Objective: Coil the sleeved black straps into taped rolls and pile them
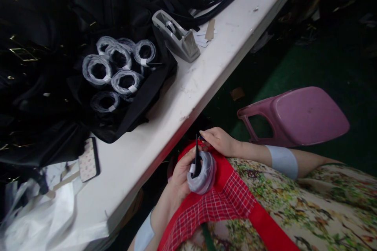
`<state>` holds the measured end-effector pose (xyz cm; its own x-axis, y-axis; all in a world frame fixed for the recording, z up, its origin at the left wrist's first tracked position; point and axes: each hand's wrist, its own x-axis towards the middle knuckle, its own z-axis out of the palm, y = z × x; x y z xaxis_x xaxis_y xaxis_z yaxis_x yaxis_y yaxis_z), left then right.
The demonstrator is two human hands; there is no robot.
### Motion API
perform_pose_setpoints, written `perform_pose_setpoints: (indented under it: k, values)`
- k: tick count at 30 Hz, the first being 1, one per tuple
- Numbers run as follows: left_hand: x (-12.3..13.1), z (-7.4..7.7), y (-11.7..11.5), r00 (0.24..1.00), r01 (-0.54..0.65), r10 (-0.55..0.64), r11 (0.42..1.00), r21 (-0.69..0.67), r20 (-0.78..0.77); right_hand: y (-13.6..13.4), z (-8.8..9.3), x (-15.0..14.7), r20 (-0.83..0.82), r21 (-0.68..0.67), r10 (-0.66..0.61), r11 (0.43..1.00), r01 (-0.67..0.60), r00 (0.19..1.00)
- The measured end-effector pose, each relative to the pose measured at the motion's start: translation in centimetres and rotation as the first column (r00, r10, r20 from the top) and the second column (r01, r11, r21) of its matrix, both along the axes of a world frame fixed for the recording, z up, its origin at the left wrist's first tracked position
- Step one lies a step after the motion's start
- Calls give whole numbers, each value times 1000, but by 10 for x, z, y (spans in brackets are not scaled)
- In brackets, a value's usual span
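Observation:
My left hand (179,170) is wrapped around a roll in clear plastic film (202,182), held over my lap. A narrow black strip (196,157) stands up from the roll's open middle, and a small white label shows by its inner edge. My right hand (221,141) is closed beside the roll's far side, fingertips pinched on something small and dark that I cannot make out. Similar plastic-wrapped rolls (97,70), several with white tabs, sit in a group on black material (141,106) on the table.
The white table (165,133) runs diagonally, carrying a grey tape dispenser (176,35), long black straps (224,8), a patterned phone (88,159) and white plastic sheets (44,215). Shiny black items with gold-coloured metal parts (23,54) cover its far side. A pink plastic chair (309,115) stands at right.

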<state>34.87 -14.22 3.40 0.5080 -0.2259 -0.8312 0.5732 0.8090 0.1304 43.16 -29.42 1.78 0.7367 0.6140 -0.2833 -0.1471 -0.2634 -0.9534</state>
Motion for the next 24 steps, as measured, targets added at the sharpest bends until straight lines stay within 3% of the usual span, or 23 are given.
perform_pose_setpoints:
  k: [15, 24]
  values:
    - [1, 0, 1, 997, -15, 13, 1000, -20, -81, 0, 7, 0, 44, -32, 17, 999, -15, 999]
    - [2, 4, -2, 996, -29, 27, 999, -22, -79, 0, 3, 0, -26, -29, 7, 1000, -7, 1000]
